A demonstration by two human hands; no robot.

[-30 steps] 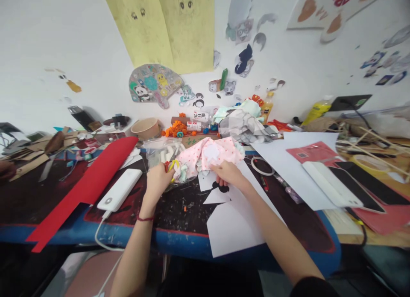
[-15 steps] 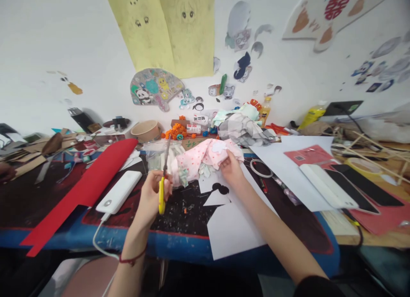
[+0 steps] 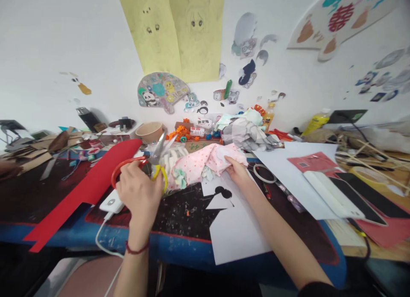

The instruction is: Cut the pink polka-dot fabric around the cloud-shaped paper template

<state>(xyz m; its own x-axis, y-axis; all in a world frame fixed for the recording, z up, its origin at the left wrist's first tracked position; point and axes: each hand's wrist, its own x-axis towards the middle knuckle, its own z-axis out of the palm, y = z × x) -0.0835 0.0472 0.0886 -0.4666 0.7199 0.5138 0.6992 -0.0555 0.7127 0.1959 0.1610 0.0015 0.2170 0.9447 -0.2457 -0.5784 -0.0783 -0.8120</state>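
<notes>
My left hand is closed round a pair of scissors with one red and one yellow handle loop. The blades point up and away, and they stand apart. My right hand pinches the right end of a pink cloth with red dots, which bears a white patch. The cloth lies crumpled over a clear plastic bag of pale scraps. Below my right hand lies white paper, with a small black cut-out on it.
A red strip and a white power bank with a cable lie left. To the right are a tape ring, white sheets and phones. Bottles, orange pieces and grey cloth line the wall. Another person's hand shows at far left.
My left hand has moved left and turned, so the red loop now shows and the blades have spread. My right hand stays on the pink cloth. The view has shifted slightly.
</notes>
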